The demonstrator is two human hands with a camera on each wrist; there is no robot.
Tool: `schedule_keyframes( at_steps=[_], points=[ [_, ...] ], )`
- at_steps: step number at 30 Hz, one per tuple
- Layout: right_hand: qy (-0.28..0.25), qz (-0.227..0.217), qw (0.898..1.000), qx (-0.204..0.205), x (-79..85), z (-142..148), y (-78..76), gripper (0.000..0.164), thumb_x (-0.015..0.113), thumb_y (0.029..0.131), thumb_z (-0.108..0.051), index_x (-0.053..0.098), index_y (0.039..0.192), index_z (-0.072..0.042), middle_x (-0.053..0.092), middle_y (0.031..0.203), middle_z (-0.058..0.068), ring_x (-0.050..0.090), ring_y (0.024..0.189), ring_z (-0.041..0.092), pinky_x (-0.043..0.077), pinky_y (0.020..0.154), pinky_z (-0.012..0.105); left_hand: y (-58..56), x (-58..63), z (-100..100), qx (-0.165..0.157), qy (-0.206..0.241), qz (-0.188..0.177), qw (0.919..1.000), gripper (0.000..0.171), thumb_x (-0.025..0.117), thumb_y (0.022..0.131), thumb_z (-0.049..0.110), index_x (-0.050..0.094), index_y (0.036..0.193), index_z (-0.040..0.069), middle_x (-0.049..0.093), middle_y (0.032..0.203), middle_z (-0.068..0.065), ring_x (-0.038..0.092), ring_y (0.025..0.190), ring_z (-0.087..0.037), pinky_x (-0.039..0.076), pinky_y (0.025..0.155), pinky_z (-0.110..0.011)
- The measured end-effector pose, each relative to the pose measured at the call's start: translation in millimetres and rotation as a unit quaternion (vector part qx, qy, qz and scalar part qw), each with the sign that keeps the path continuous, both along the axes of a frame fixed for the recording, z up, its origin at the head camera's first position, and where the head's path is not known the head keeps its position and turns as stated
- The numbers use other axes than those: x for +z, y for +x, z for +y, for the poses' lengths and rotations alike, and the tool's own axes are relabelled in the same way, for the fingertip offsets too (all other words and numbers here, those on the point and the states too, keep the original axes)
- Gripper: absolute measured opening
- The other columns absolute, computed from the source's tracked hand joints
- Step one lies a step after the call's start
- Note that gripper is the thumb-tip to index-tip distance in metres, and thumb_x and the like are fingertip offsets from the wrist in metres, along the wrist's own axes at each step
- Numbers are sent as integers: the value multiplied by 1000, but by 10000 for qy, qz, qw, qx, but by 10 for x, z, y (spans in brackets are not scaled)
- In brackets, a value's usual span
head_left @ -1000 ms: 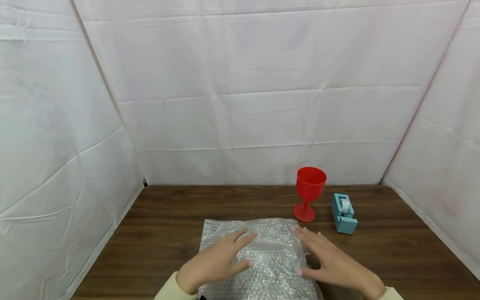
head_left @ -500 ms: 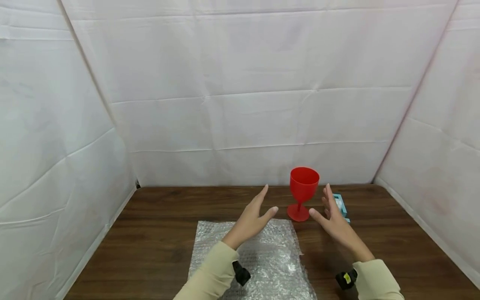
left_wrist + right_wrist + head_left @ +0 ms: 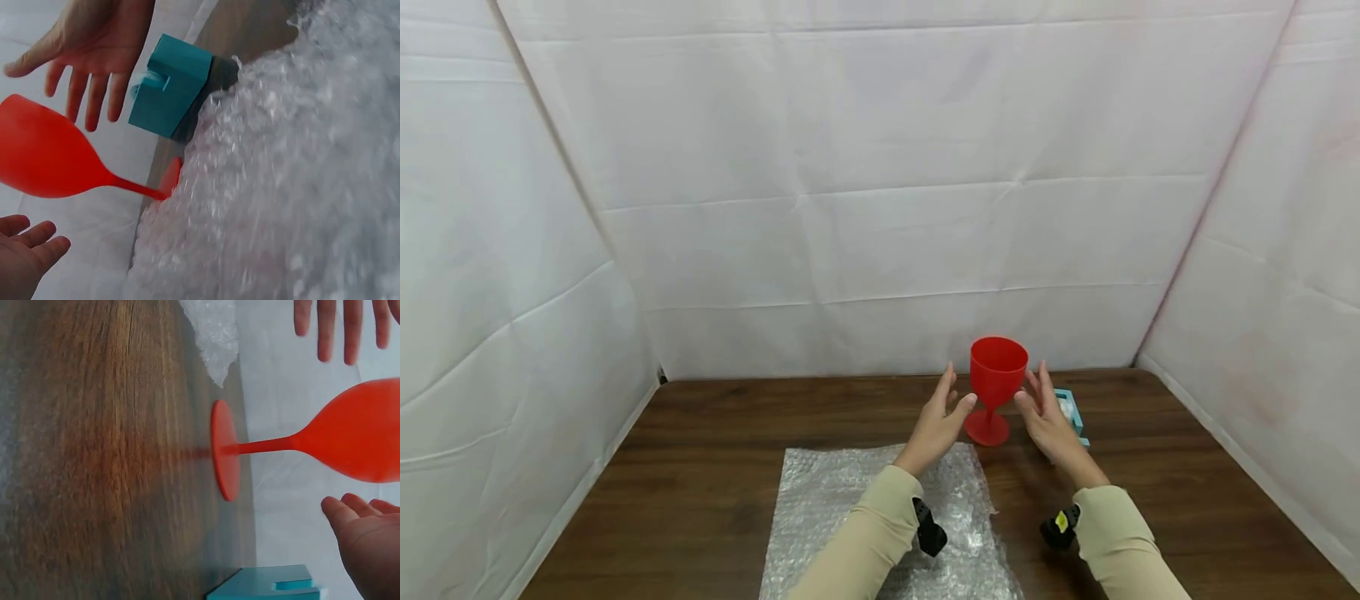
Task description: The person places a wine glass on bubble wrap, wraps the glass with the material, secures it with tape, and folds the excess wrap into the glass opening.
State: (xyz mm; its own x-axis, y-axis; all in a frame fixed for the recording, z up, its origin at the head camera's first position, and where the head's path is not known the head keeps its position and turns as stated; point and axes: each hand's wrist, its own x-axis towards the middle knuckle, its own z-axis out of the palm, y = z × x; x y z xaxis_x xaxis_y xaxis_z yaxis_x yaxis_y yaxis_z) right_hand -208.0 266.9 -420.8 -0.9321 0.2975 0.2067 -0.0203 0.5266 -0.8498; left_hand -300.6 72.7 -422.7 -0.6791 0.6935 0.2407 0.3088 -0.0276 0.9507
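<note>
A red goblet [image 3: 997,372] stands upright on the wooden table, its bowl upward and its round foot on the wood. To its left is my left hand [image 3: 934,423], fingers extended and thumb apart. My right hand [image 3: 1052,425] flanks the goblet on the other side, with its palm turned toward it. Gaps show between both hands and the goblet [image 3: 356,434] in the right wrist view. A sheet of bubble wrap [image 3: 827,492] lies flat in front, partly hidden under my left forearm.
Just behind my right hand sits a teal tape dispenser [image 3: 1070,410], partly covered by that hand; its side shows in the left wrist view. White cloth [image 3: 880,208] hangs behind the table [image 3: 715,467] and along both sides.
Both hands have moved forward from over the bubble wrap to either side of the goblet, and the space between them has narrowed. The goblet stays standing; the head view has shifted slightly.
</note>
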Motion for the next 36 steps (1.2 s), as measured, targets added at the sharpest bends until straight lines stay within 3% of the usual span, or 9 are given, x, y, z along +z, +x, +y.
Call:
schedule_keyframes(
  at_steps=[6, 11, 14, 21, 27, 36],
  points=[
    [-299, -205, 9993, -20, -49, -31, -91, 79, 42, 101, -42, -18, 151, -29, 1, 162, 13, 9, 146, 43, 21, 110, 62, -6, -20, 110, 42, 198, -237, 9995, 64, 43, 102, 39, 12, 156, 23, 25, 159, -5, 32, 142, -30, 35, 110, -47],
    [-606, -10, 9979, 231, -97, -23, -110, 76, 42, 102, -36, -16, 152, -32, 3, 162, 11, 13, 147, 40, 26, 109, 57, -38, -24, 175, 126, 331, -304, 9989, 63, 44, 102, 35, 15, 155, 19, 28, 157, -7, 35, 141, -30, 36, 109, -47],
    [-740, 122, 9965, 362, -110, -3, -117, 74, 40, 103, -35, -14, 153, -30, 5, 162, 9, 17, 146, 37, 31, 107, 52, -59, -22, 208, 162, 382, -368, 9985, 62, 45, 102, 34, 17, 155, 21, 29, 157, -6, 36, 140, -29, 37, 109, -47],
    [-915, 144, 9954, 262, -75, -5, -113, 72, 42, 101, -41, -4, 155, -29, 8, 162, 9, 18, 146, 36, 33, 106, 48, -79, -14, 263, 427, 486, -121, 9978, 59, 50, 100, 30, 27, 152, 15, 38, 153, -7, 40, 138, -27, 38, 109, -46],
    [-905, 235, 9955, 135, -33, -26, -99, 70, 43, 101, -41, 2, 156, -27, 11, 162, 8, 20, 146, 35, 33, 107, 49, -72, -24, 302, 583, 883, -39, 9944, 54, 54, 98, 25, 37, 148, 12, 48, 145, -10, 50, 129, -28, 48, 99, -40],
    [-751, 505, 9956, -240, 49, -56, -38, 69, 45, 100, -39, 9, 156, -21, 21, 159, 13, 27, 144, 33, 37, 103, 40, -46, 14, 352, 782, 1133, 170, 9903, 53, 59, 95, 25, 45, 144, 15, 54, 141, -9, 54, 125, -28, 49, 97, -35]
  ],
)
